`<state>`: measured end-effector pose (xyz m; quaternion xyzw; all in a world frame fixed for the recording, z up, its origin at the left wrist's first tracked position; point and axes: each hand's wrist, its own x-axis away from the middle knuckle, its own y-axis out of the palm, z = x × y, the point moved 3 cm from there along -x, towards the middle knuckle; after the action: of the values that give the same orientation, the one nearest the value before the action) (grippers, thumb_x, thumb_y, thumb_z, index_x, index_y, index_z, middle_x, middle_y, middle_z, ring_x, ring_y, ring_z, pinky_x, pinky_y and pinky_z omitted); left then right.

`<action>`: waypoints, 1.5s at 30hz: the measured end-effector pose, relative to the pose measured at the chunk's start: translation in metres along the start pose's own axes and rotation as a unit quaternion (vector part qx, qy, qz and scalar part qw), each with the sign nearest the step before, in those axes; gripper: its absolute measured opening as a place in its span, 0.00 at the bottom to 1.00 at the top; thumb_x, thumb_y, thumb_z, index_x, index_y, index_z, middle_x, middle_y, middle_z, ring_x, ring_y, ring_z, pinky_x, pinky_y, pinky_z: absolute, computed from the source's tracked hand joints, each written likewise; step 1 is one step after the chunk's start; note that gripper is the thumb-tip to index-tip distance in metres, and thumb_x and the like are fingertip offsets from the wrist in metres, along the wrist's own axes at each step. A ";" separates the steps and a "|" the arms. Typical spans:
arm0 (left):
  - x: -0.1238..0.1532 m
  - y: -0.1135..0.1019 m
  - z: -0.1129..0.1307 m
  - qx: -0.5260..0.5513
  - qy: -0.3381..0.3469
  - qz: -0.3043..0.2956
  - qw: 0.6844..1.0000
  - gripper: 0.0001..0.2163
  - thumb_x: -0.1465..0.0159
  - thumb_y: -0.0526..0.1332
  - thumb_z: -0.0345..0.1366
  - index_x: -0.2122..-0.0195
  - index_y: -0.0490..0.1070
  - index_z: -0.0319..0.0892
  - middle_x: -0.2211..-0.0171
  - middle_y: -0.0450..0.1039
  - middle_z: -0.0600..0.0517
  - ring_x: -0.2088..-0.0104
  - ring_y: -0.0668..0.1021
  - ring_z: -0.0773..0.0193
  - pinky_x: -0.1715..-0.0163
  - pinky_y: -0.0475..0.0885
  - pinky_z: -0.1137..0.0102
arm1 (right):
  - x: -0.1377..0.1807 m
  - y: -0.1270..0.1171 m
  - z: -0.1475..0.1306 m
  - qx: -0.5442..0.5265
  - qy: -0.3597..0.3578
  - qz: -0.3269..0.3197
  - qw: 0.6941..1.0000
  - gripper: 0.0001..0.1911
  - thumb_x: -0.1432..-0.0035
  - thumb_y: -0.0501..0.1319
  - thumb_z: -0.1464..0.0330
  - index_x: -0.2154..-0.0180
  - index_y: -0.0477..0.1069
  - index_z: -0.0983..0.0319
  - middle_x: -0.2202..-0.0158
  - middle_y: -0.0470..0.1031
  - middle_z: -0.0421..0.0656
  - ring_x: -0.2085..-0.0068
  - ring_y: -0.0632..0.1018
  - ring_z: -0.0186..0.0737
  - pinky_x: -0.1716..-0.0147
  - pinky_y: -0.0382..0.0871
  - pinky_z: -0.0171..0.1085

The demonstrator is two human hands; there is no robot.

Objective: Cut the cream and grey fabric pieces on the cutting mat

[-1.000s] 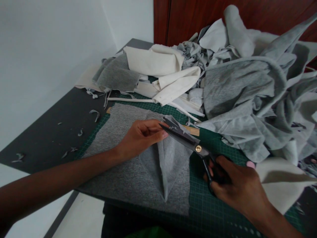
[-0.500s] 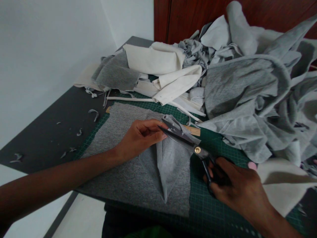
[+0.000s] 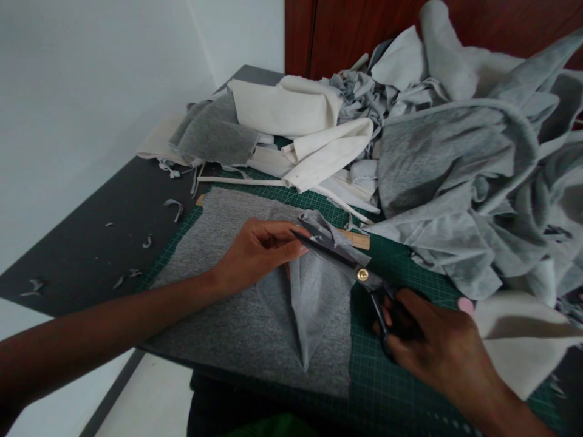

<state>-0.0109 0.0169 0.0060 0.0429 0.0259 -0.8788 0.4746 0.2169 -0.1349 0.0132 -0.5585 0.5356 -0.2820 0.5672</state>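
Scraps (image 3: 173, 210) litter the dark tabletop (image 3: 91, 237). Beside them, grey cloth (image 3: 255, 328) lies over a green mat (image 3: 387, 388) — I have the left hand (image 3: 262, 254) pinching a lifted fold, the rest spread under and around it. Scissors (image 3: 363, 275) point at those fingertips, blades parted — my right hand (image 3: 444, 337) grips their handles, right of the cloth.
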 end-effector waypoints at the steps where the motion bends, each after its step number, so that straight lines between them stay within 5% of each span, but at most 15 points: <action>1: 0.000 0.000 0.000 -0.001 -0.001 0.000 1.000 0.03 0.42 0.68 0.33 0.71 0.79 0.39 0.74 0.78 0.53 0.76 0.77 0.69 0.80 0.71 0.77 | 0.000 0.000 0.000 -0.002 0.004 -0.005 1.000 0.04 0.47 0.54 0.71 0.67 0.63 0.58 0.80 0.68 0.33 0.84 0.71 0.31 0.83 0.60 0.30; 24: -0.001 0.003 0.000 0.001 0.002 -0.001 1.000 0.04 0.42 0.67 0.30 0.75 0.79 0.39 0.79 0.74 0.57 0.79 0.73 0.75 0.80 0.68 0.82 | 0.000 -0.004 0.002 0.008 -0.006 0.016 1.000 0.04 0.44 0.52 0.72 0.68 0.64 0.58 0.80 0.69 0.33 0.84 0.71 0.29 0.82 0.60 0.29; 33: -0.002 0.002 -0.003 -0.005 -0.003 0.002 1.000 0.04 0.42 0.68 0.33 0.73 0.78 0.39 0.72 0.77 0.54 0.73 0.76 0.72 0.73 0.70 0.80 | -0.004 -0.008 0.002 0.006 0.013 0.047 0.999 0.03 0.47 0.54 0.72 0.71 0.62 0.58 0.83 0.67 0.31 0.85 0.70 0.28 0.83 0.60 0.28; 45: 0.000 0.004 -0.001 0.101 -0.080 -0.024 0.991 0.02 0.45 0.68 0.29 0.70 0.77 0.40 0.76 0.76 0.57 0.76 0.75 0.75 0.77 0.67 0.83 | -0.005 -0.002 0.002 -0.016 -0.001 0.018 1.000 0.05 0.49 0.53 0.73 0.69 0.63 0.57 0.81 0.67 0.31 0.85 0.70 0.28 0.84 0.59 0.28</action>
<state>-0.0071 0.0147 0.0053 0.0191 -0.0998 -0.8887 0.4471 0.2180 -0.1301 0.0157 -0.5578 0.5493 -0.2624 0.5641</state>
